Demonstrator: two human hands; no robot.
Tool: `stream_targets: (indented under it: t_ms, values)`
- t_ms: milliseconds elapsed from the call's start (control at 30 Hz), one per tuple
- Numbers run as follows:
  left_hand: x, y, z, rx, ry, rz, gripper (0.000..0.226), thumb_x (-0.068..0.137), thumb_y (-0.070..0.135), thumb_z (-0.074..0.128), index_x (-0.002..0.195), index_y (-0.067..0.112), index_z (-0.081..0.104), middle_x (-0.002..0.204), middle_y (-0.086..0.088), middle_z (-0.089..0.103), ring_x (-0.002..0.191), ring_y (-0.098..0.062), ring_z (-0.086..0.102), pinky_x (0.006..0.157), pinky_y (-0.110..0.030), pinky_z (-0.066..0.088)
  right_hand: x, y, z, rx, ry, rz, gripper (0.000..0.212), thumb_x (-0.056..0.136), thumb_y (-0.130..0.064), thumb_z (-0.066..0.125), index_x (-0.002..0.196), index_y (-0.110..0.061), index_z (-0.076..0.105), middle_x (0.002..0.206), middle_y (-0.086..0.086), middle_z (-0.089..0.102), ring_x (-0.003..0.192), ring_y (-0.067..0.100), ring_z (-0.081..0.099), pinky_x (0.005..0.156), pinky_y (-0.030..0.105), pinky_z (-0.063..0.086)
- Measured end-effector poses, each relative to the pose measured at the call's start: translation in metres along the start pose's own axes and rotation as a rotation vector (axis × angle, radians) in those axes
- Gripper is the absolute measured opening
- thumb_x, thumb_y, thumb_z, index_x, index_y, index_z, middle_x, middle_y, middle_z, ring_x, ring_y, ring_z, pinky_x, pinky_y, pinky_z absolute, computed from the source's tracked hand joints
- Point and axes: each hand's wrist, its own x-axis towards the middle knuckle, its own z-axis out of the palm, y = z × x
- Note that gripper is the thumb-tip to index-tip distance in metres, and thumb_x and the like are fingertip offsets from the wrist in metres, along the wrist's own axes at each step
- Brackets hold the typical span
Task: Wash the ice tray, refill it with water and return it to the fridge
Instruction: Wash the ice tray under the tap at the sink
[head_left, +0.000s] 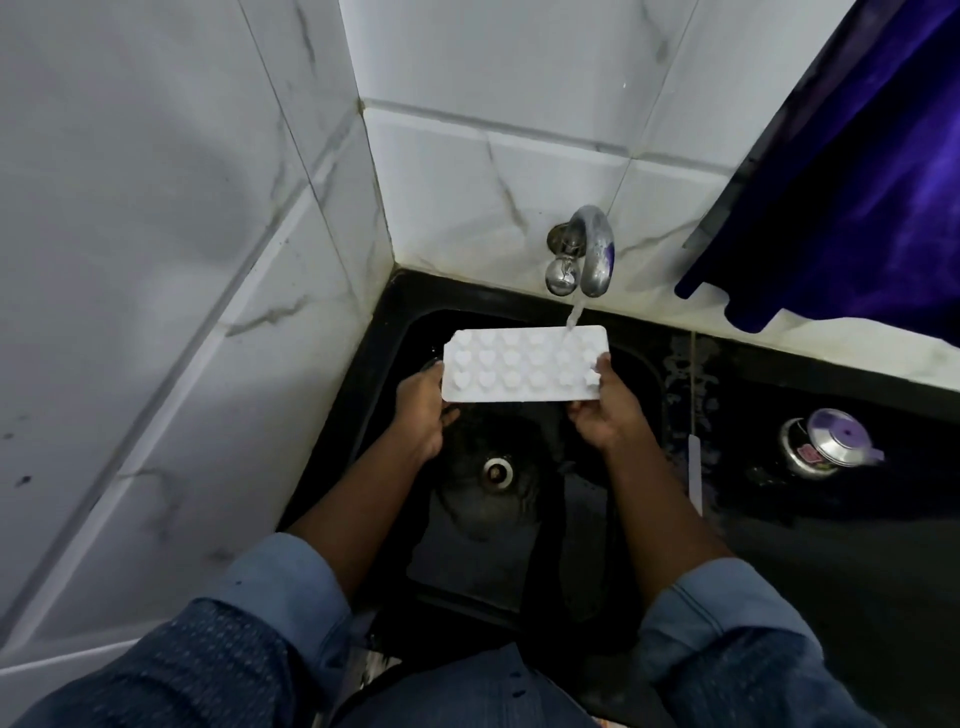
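We face white glossy wall tiles (156, 218) veined with grey, meeting in a corner above a black counter (831, 545) that looks wet and shiny. A dark purple, velvety cloth (857, 182) hangs over the upper right and its lower edge reaches the counter's back rim. Sunk into the counter is a black rectangular sink (395, 332) with rounded corners, hard against the left wall. There is open space below the tray down to the basin floor. The ice tray (524, 366) is a flat white plastic rectangle with three rows of heart-shaped cells, held about level over the sink's far half. Water (574, 312) falls on its far right part. The left hand (423, 410) clasps the tray's left end, fingers curled beneath. The right hand (605, 410) grasps the right end, thumb on top. Both forearms reach forward out of rolled blue sleeves. A curved, scuffed chrome tap (592, 249) juts from the back wall. A small steel pot (826, 441) stands on the counter, well right of the sink. A round metal drain (497, 470) sits in the basin floor.
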Motion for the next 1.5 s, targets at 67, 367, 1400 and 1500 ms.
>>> stream_targets:
  t_ms: [67, 367, 1400, 1500]
  values:
    - [0.008, 0.005, -0.008, -0.046, 0.061, 0.054, 0.026, 0.103, 0.015, 0.056, 0.124, 0.013, 0.072, 0.123, -0.012, 0.076, 0.098, -0.024, 0.072, 0.071, -0.032, 0.054, 0.003, 0.003, 0.012, -0.031, -0.008, 0.01, 0.022, 0.104, -0.038, 0.06, 0.101, -0.017, 0.068, 0.089, 0.006, 0.081, 0.075, 0.019, 0.077, 0.086, 0.036, 0.056]
    - [0.026, 0.021, -0.039, -0.139, 0.151, 0.049, 0.033, 0.106, 0.003, 0.049, 0.134, 0.011, 0.065, 0.127, -0.011, 0.072, 0.104, -0.026, 0.07, 0.074, -0.038, 0.055, 0.003, 0.006, 0.05, -0.15, -0.124, 0.071, 0.023, 0.108, -0.035, 0.053, 0.106, -0.017, 0.068, 0.082, 0.0, 0.077, 0.051, 0.01, 0.064, 0.045, 0.018, 0.045]
    - [-0.008, 0.014, 0.076, 0.042, -0.288, 0.001, 0.037, 0.107, 0.002, 0.051, 0.141, 0.016, 0.058, 0.116, -0.002, 0.072, 0.099, -0.017, 0.069, 0.092, -0.04, 0.054, 0.003, -0.075, -0.055, 0.159, 0.077, -0.073, 0.034, 0.106, -0.035, 0.056, 0.132, -0.015, 0.064, 0.115, 0.007, 0.074, 0.091, 0.023, 0.07, 0.063, 0.03, 0.055]
    - [-0.005, 0.009, 0.074, 0.067, -0.281, 0.001, 0.041, 0.104, -0.001, 0.055, 0.141, 0.015, 0.061, 0.116, -0.001, 0.074, 0.098, -0.017, 0.071, 0.088, -0.037, 0.056, -0.003, -0.078, -0.062, 0.168, 0.07, -0.083, 0.028, 0.101, -0.026, 0.063, 0.125, -0.011, 0.065, 0.127, 0.012, 0.072, 0.095, 0.026, 0.07, 0.07, 0.035, 0.056]
